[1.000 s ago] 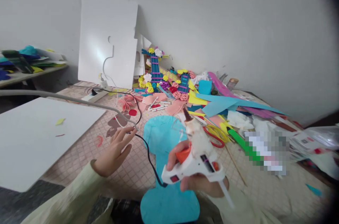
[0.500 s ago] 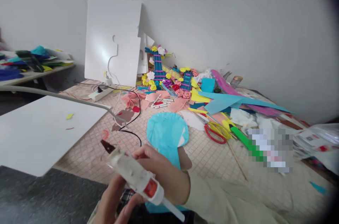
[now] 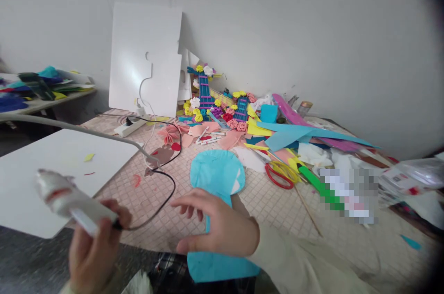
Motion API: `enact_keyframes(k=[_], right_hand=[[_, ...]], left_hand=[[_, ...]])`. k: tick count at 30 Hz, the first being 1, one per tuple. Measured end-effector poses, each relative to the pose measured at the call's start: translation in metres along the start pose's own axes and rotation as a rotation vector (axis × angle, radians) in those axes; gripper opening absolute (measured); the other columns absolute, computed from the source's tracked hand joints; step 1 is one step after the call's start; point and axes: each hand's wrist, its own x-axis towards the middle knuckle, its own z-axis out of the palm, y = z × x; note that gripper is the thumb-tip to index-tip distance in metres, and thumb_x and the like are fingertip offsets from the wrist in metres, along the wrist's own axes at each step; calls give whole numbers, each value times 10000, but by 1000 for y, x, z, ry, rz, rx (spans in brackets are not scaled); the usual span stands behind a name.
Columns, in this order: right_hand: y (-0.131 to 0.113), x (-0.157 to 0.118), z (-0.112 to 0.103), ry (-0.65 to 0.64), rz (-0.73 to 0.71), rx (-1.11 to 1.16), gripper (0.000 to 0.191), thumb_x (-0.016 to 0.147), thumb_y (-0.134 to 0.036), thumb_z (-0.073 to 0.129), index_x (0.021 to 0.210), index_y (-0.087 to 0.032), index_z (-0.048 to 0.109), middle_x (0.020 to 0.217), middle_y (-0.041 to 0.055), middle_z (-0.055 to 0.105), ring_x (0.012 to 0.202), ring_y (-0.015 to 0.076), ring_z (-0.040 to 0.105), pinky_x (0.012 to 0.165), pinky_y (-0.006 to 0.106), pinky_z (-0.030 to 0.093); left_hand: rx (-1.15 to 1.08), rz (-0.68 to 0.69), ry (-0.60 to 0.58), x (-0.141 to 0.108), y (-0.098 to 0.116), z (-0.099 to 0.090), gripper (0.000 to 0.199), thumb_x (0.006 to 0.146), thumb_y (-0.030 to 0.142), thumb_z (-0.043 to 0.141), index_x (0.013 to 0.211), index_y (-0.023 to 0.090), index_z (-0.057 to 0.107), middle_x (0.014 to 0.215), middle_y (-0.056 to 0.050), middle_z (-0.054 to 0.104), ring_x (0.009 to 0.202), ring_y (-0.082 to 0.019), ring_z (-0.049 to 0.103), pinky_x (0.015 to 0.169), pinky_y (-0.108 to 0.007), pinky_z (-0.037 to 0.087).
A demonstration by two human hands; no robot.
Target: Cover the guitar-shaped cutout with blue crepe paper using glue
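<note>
- Grips what on the left?
- Grips a white glue gun (image 3: 76, 199) in the left hand (image 3: 92, 250), with fingers curled around its handle.
- Where?
- Holds it low at the left, overlapping the near corner of a flat white board (image 3: 27, 157) in this view.
- And on the right?
- Holds the right hand (image 3: 224, 230) open, with thumb and fingers apart, across the narrow middle of a blue cutout (image 3: 214, 171). Cannot tell whether touching it.
- Trails anything from the glue gun?
- Trails a black cord (image 3: 174, 187), curving over the checked tabletop (image 3: 277, 215).
</note>
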Motion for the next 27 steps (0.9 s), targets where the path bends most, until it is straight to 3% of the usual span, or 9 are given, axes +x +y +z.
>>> enact_keyframes(k=[2, 4, 6, 8, 10, 12, 16, 22, 27], right_hand=[[1, -6, -14, 38, 58, 28, 495, 673, -375, 698, 1119, -205, 565, 905, 38, 531, 757, 129, 499, 656, 263, 437], [3, -11, -24, 71, 97, 50, 433, 710, -361, 668, 1103, -210, 567, 917, 38, 530, 772, 128, 509, 670, 271, 438], [5, -16, -30, 106, 133, 75, 392, 733, -346, 649, 1093, -215, 567, 934, 40, 528, 793, 131, 522, 678, 272, 441], [5, -20, -34, 157, 158, 96, 361, 742, -339, 639, 1075, -219, 573, 932, 37, 531, 795, 131, 530, 672, 268, 442], [4, -24, -37, 213, 172, 94, 326, 745, -329, 632, 1048, -216, 585, 921, 34, 540, 790, 132, 534, 670, 267, 440], [3, -25, -42, 271, 178, 62, 293, 752, -319, 621, 1023, -211, 596, 909, 33, 559, 796, 137, 537, 676, 271, 436], [11, -6, -58, 452, 173, 12, 263, 791, -349, 560, 1000, -195, 600, 892, 39, 594, 831, 152, 542, 736, 301, 429], [24, 61, -89, 795, 6, 243, 334, 711, -439, 629, 961, -229, 565, 955, 0, 607, 956, 151, 554, 838, 283, 436], [33, 86, -94, 1006, -33, 326, 263, 833, -468, 455, 851, -215, 525, 897, -21, 628, 945, 148, 577, 831, 294, 459]], left_hand=[[-136, 12, 155, 49, 23, -2, 37, 783, 247, 551, 813, 250, 528, 762, 38, 435, 627, -87, 444, 546, -239, 424], [-167, 115, 159, 105, 44, -3, 58, 776, 200, 549, 793, 201, 493, 731, 63, 425, 579, -38, 423, 542, -194, 416], [-79, 247, 169, 160, 61, -1, 79, 794, 189, 518, 854, 174, 470, 672, 83, 418, 565, -15, 437, 571, -178, 436], [47, 338, 324, 209, 77, 7, 179, 778, 152, 495, 947, 144, 436, 646, 116, 410, 502, 21, 422, 571, -176, 459], [194, 329, 341, 244, 92, 21, 285, 794, 177, 441, 1066, 112, 386, 753, 120, 476, 558, 35, 481, 589, -164, 460], [232, 331, 215, 261, 107, 43, 393, 812, 259, 413, 1155, 77, 350, 948, 84, 522, 675, 14, 549, 606, -170, 453], [284, 292, -301, 240, 125, 102, 390, 813, 294, 349, 1068, 9, 427, 804, 104, 504, 656, 30, 562, 689, -234, 422], [594, 500, -967, 166, 115, 176, 322, 837, 337, 414, 964, 58, 512, 527, 147, 446, 462, 9, 403, 467, -66, 302], [625, 581, -1056, 157, 99, 193, 473, 834, 445, 411, 1133, 86, 486, 737, 81, 570, 576, -48, 495, 517, -141, 405]])
